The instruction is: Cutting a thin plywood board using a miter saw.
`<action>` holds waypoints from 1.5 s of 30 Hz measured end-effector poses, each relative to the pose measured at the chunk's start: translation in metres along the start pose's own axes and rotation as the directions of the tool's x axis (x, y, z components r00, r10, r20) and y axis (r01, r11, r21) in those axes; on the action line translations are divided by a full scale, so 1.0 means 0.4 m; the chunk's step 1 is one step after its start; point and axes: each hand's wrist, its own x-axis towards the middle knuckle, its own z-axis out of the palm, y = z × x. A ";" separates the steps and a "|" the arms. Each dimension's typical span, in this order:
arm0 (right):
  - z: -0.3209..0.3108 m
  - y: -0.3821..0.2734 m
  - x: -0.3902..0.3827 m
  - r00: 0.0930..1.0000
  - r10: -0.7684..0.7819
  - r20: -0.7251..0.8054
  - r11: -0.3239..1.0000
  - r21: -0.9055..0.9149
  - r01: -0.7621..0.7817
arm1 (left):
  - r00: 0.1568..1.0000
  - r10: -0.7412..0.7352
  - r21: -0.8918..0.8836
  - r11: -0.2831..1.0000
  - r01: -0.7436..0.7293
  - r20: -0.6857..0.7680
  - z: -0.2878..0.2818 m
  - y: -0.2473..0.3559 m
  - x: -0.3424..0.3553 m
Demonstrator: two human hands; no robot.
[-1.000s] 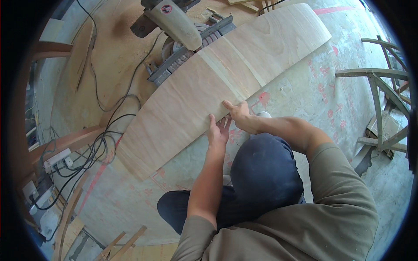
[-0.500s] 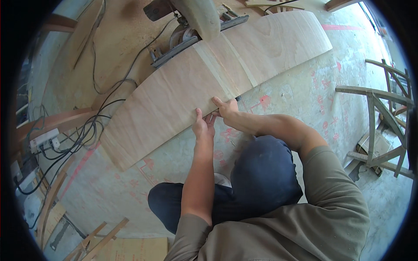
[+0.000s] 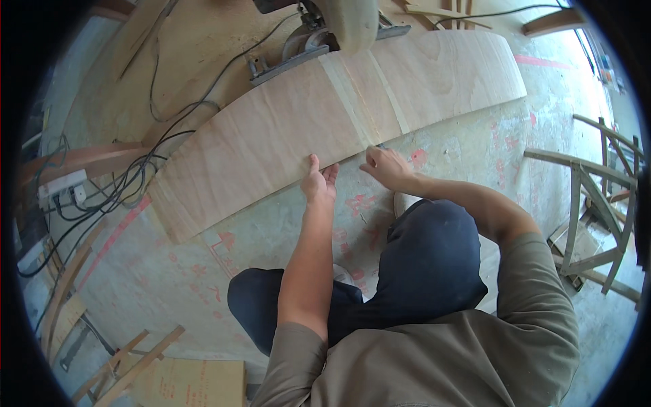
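A long curved plywood board [image 3: 271,136] with pale strips across it lies diagonally in front of me, against a machine with a pale housing [image 3: 346,20] and metal fence [image 3: 288,64]. My left hand [image 3: 319,178] is closed on the board's near edge, its thumb on top and its fingers at the underside. My right hand [image 3: 388,167] is a short way to the right at the same edge, fingers curled round something small and dark that I cannot make out. My bent legs in dark trousers [image 3: 430,258] are below the board.
Tangled black cables and a white power strip [image 3: 62,184] lie at the left. Wooden curved frames [image 3: 583,159] stand at the right. Offcuts [image 3: 444,15] lie at the top. A flat yellowish panel [image 3: 190,380] and wooden sticks [image 3: 135,356] are at the lower left, on the marked concrete floor [image 3: 244,244].
My right hand has moved rightward along the edge, away from my left hand, and its fingers have curled. My left hand stays on the board. The whole view has shifted somewhat.
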 end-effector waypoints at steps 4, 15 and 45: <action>-0.103 0.029 0.051 0.724 -0.667 -0.175 0.683 -0.532 0.501 | 1.000 0.030 -0.007 1.000 -0.030 -0.001 -0.016 -0.009 0.019; -0.078 0.006 0.148 0.767 -0.641 0.034 0.533 -0.699 0.477 | 0.804 -0.582 0.870 0.326 0.369 -0.123 -0.037 0.219 -0.058; -0.090 -0.109 0.128 0.869 -0.449 0.207 0.462 -0.778 0.425 | 0.713 0.670 0.864 0.467 -0.188 -0.207 -0.987 1.092 0.343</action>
